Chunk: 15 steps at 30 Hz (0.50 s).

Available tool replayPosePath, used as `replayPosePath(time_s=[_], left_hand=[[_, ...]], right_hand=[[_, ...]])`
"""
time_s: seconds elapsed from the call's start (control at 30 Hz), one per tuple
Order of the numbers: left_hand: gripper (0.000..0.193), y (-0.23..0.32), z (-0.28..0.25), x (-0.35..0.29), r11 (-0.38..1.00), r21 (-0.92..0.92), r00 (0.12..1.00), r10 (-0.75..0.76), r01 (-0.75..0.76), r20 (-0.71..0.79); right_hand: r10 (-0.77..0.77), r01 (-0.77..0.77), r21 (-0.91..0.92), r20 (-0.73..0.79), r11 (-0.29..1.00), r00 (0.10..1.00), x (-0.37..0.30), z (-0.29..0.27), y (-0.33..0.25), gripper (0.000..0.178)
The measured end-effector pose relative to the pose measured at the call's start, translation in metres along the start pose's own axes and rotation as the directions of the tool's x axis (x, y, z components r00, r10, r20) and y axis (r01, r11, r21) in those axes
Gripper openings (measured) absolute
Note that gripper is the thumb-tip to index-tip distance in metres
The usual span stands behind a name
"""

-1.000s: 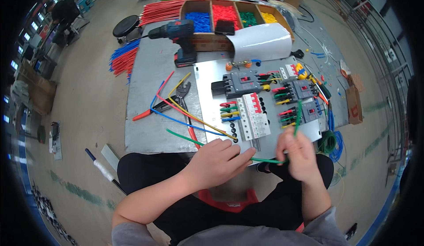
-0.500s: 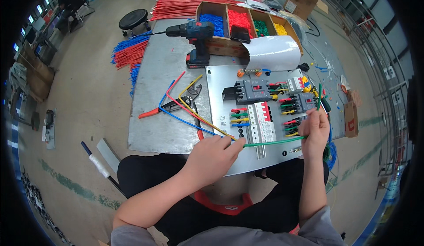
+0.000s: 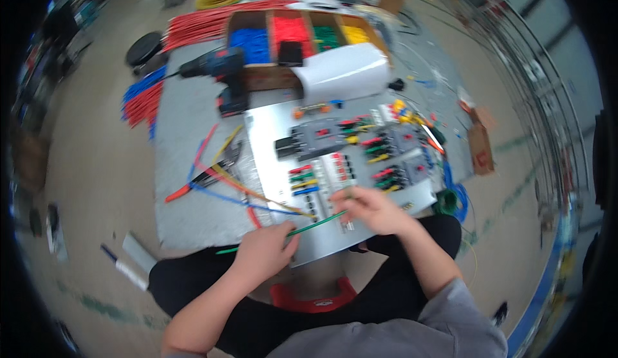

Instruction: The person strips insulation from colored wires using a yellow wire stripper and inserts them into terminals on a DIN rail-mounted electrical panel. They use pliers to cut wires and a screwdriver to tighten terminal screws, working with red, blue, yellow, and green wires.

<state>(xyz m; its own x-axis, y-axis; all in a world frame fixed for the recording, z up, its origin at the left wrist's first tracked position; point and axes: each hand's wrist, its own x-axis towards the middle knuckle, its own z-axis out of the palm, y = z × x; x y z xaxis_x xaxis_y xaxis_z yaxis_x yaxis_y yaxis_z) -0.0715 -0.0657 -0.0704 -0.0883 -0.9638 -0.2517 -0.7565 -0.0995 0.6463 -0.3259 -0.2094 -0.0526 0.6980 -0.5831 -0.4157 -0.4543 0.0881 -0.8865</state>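
A green wire (image 3: 318, 223) runs between my hands over the near edge of a metal mounting plate (image 3: 264, 123). My left hand (image 3: 262, 250) is closed on it, and one wire end sticks out to the left. The fingers of my right hand (image 3: 373, 209) pinch the wire further right, somewhat blurred. Close beside lie bent blue (image 3: 241, 205), red (image 3: 207, 146) and yellow (image 3: 254, 192) wires, crossing over red-handled pliers (image 3: 179, 194). On the plate sit breakers, among them a white breaker row (image 3: 335, 171) and a dark grey breaker (image 3: 318, 138) with coloured wire ends.
A cordless drill (image 3: 225, 68) stands at the back left. Behind the plate, a divided cardboard box (image 3: 270, 78) holds blue, red, green and yellow caps, with a curled white sheet (image 3: 344, 75) against it. Red wire bundles (image 3: 212, 23) lie further back. Coiled blue wire (image 3: 458, 197) hangs at the right.
My right hand has come down and left, nearer my left hand. The green wire now pokes out left of my left hand. The whole view has shifted and blurred.
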Motion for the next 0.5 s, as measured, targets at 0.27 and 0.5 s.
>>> replayPosePath(time_s=[0.27,0.5], left_hand=[[0.019,-0.019,-0.002,0.019,0.987,0.155,0.876,0.035,0.046,-0.481],[0.023,-0.09,-0.023,0.05,0.941,0.085,0.809,-0.232,0.326,-0.54]], right_hand=[[-0.288,0.286,-0.041,-0.234,0.957,0.929,-0.012,-0.014,-0.008,0.048],[-0.29,0.183,-0.266,-0.451,0.946,0.844,-0.056,-0.053,-0.003,0.023]])
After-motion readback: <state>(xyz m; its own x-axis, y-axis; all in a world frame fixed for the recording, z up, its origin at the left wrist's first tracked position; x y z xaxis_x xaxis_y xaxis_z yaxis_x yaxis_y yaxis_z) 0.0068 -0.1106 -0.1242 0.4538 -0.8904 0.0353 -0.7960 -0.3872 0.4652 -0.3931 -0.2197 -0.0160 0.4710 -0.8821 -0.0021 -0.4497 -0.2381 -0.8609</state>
